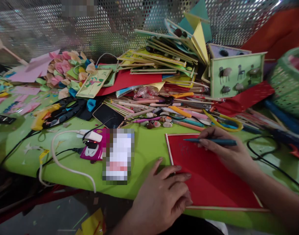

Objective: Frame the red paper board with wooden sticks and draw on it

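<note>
A red board (208, 182) with a pale raised border lies on the green table near its front edge. My right hand (233, 158) is closed around a dark blue-green pen (225, 142), whose tip points left over the board's upper left part. Faint dark marks show on the red surface by the tip. My left hand (164, 192) rests at the board's left edge, fingers apart and slightly bent, with nothing in it. Left of the board lies a phone (118, 156) with a lit, blurred screen.
A purple power socket (92, 151) with cables sits left of the phone. Pens and pebbles (156, 124) crowd behind the board. Stacked framed cards (161, 58) and a green picture (237, 76) stand farther back. A green basket (290, 85) is at right; a yellow glue gun (45, 116) lies left.
</note>
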A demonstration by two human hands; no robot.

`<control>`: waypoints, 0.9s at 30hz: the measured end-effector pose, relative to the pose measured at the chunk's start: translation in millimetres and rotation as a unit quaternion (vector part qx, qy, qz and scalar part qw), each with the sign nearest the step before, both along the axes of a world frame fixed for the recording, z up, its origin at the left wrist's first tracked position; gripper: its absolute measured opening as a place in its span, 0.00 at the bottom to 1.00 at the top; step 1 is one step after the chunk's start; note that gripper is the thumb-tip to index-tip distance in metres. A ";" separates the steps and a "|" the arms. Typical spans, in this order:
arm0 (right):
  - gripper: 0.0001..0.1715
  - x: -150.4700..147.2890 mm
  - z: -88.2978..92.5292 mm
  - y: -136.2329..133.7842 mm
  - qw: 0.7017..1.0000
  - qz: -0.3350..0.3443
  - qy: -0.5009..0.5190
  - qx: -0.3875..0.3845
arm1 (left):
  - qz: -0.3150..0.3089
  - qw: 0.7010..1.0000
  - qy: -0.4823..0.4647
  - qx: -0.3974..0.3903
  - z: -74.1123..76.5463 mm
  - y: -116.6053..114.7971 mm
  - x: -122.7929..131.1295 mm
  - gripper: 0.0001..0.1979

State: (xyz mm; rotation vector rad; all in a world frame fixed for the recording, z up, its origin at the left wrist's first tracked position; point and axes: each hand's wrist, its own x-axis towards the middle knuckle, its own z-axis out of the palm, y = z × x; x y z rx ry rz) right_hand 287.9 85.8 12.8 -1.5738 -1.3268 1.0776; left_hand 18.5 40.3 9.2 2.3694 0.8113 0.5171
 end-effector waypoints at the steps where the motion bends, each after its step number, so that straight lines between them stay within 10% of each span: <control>1: 0.18 -2.1 1.9 1.1 1.000 0.008 -0.013 0.007 | -0.001 1.000 0.001 0.001 0.3 0.1 0.1 0.07; 27: 0.15 -9.0 -4.1 8.0 0.994 0.059 -0.071 0.052 | -0.016 1.000 -0.001 -0.008 -1.3 1.5 -1.5 0.08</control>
